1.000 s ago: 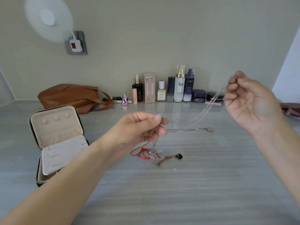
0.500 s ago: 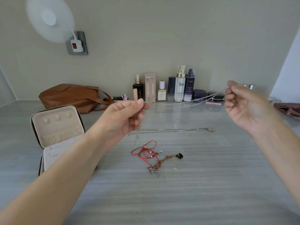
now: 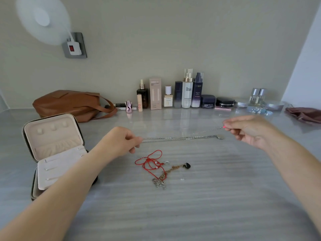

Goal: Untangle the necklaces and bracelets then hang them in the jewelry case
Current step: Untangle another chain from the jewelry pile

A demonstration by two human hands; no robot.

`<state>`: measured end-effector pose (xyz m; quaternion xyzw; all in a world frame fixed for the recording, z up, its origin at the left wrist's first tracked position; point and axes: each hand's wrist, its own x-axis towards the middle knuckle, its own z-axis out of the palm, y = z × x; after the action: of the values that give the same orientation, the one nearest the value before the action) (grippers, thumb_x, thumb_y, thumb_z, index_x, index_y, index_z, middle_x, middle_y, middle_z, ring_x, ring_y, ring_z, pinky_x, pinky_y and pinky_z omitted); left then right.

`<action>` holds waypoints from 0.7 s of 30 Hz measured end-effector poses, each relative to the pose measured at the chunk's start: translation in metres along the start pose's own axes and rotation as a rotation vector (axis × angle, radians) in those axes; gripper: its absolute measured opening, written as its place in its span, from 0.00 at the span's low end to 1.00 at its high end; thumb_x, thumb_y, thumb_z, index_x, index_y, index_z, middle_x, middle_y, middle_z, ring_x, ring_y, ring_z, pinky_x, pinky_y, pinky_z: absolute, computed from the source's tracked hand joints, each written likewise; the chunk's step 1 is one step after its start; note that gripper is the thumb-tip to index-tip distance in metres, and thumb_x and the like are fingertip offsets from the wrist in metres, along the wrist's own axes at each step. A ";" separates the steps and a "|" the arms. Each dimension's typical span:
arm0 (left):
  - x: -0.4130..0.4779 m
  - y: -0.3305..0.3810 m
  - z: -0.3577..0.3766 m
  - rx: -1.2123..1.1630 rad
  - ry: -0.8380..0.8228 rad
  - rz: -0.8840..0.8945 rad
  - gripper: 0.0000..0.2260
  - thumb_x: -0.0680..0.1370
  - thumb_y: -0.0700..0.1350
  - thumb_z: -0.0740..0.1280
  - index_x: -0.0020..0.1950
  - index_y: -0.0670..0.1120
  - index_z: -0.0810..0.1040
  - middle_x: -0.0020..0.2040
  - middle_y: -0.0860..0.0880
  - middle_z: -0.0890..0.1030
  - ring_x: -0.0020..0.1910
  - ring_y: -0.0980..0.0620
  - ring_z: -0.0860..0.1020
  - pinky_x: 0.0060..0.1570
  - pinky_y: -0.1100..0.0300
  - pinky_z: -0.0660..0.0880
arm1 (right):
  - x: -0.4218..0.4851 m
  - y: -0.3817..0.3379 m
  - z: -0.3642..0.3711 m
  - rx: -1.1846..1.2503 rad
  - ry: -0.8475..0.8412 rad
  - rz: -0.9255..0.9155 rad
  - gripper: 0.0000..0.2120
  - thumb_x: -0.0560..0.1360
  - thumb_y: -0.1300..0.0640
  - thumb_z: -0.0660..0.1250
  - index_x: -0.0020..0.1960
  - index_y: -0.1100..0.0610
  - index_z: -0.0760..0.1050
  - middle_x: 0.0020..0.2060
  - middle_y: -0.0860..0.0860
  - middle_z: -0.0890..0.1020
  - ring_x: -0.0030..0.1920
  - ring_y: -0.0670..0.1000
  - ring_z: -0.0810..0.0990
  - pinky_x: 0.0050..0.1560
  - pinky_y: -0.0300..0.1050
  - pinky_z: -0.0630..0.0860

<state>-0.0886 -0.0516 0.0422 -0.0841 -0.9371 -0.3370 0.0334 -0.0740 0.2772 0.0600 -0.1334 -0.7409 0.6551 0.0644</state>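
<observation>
The left hand [image 3: 121, 142] and right hand [image 3: 250, 130] are pinching opposite ends of a silver chain [image 3: 208, 130], stretching it crosswise above the surface [image 3: 191, 214], the open jewelry case [image 3: 52, 136] lying nearer the left.

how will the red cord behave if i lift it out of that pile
Probably floppy: the red cord lies in loose loops. It will likely drag the gold chain and silver clump along, since it overlaps both. Thin and seemingly light, it may snag rather than slide free.
</observation>
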 end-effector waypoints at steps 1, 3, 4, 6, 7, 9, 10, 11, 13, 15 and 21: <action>0.001 -0.003 0.000 0.052 0.018 -0.007 0.13 0.75 0.51 0.65 0.33 0.47 0.78 0.28 0.53 0.77 0.27 0.56 0.72 0.31 0.62 0.68 | 0.001 0.001 -0.001 -0.022 0.004 0.002 0.03 0.70 0.67 0.68 0.40 0.61 0.78 0.20 0.48 0.80 0.19 0.39 0.72 0.20 0.30 0.68; 0.003 -0.010 -0.002 0.108 0.053 -0.016 0.14 0.75 0.51 0.65 0.33 0.46 0.78 0.28 0.51 0.77 0.27 0.53 0.72 0.31 0.61 0.69 | 0.003 0.005 -0.004 -0.054 -0.003 0.001 0.03 0.70 0.68 0.67 0.41 0.62 0.78 0.20 0.48 0.80 0.19 0.39 0.73 0.20 0.30 0.69; 0.005 -0.013 -0.002 0.113 0.059 -0.023 0.13 0.74 0.51 0.66 0.33 0.45 0.78 0.28 0.51 0.76 0.27 0.52 0.73 0.32 0.61 0.69 | 0.004 0.006 -0.004 -0.068 -0.012 0.001 0.03 0.71 0.68 0.66 0.41 0.63 0.78 0.19 0.48 0.80 0.19 0.40 0.74 0.21 0.30 0.70; 0.007 -0.018 0.000 0.152 0.045 -0.036 0.13 0.75 0.51 0.65 0.34 0.45 0.77 0.28 0.50 0.75 0.27 0.51 0.73 0.34 0.59 0.70 | 0.006 0.010 -0.005 -0.101 -0.019 0.005 0.04 0.71 0.69 0.66 0.41 0.63 0.77 0.20 0.48 0.80 0.20 0.40 0.76 0.22 0.30 0.72; 0.009 -0.019 0.002 0.196 0.034 -0.043 0.12 0.75 0.51 0.64 0.35 0.46 0.77 0.29 0.50 0.74 0.29 0.51 0.73 0.35 0.59 0.70 | 0.007 0.012 -0.005 -0.121 -0.015 0.008 0.04 0.71 0.70 0.66 0.41 0.63 0.77 0.19 0.49 0.80 0.20 0.41 0.76 0.22 0.31 0.73; 0.011 -0.021 0.006 0.280 0.036 -0.053 0.12 0.75 0.52 0.63 0.37 0.46 0.77 0.33 0.51 0.74 0.33 0.50 0.73 0.37 0.59 0.68 | 0.009 0.016 -0.005 -0.174 0.001 0.014 0.02 0.70 0.69 0.67 0.40 0.64 0.77 0.19 0.49 0.80 0.20 0.41 0.76 0.22 0.31 0.73; 0.012 -0.023 0.007 0.308 0.051 -0.057 0.12 0.75 0.53 0.63 0.38 0.46 0.77 0.34 0.51 0.74 0.36 0.49 0.73 0.38 0.59 0.68 | 0.010 0.017 -0.005 -0.206 0.011 0.016 0.02 0.70 0.69 0.68 0.40 0.64 0.77 0.19 0.50 0.79 0.19 0.41 0.76 0.21 0.31 0.72; 0.013 -0.023 0.008 0.329 0.068 -0.060 0.12 0.75 0.53 0.63 0.39 0.46 0.76 0.35 0.51 0.73 0.38 0.48 0.74 0.39 0.58 0.68 | 0.012 0.019 -0.005 -0.242 0.023 0.018 0.02 0.70 0.69 0.68 0.39 0.64 0.77 0.20 0.51 0.79 0.18 0.41 0.74 0.20 0.31 0.71; 0.013 -0.025 0.008 0.364 0.091 -0.066 0.13 0.74 0.55 0.64 0.38 0.46 0.75 0.35 0.51 0.74 0.41 0.47 0.75 0.40 0.57 0.70 | 0.014 0.022 -0.005 -0.318 0.049 0.026 0.03 0.70 0.70 0.67 0.38 0.65 0.78 0.24 0.54 0.78 0.17 0.41 0.72 0.18 0.31 0.69; 0.013 -0.026 0.007 0.389 0.099 -0.068 0.13 0.74 0.56 0.64 0.37 0.47 0.74 0.37 0.50 0.76 0.43 0.45 0.76 0.42 0.56 0.72 | 0.015 0.025 -0.005 -0.373 0.074 0.030 0.02 0.69 0.70 0.68 0.40 0.66 0.78 0.25 0.55 0.76 0.18 0.42 0.70 0.17 0.31 0.67; 0.012 -0.023 0.007 0.441 0.118 -0.114 0.12 0.73 0.57 0.64 0.43 0.48 0.73 0.45 0.48 0.79 0.45 0.46 0.76 0.44 0.54 0.73 | 0.018 0.028 -0.003 -0.521 0.140 -0.014 0.03 0.65 0.67 0.72 0.39 0.65 0.80 0.19 0.52 0.73 0.14 0.42 0.66 0.16 0.30 0.63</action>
<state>-0.1044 -0.0630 0.0242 -0.0017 -0.9878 -0.1297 0.0866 -0.0877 0.2878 0.0314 -0.1855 -0.8790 0.4312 0.0835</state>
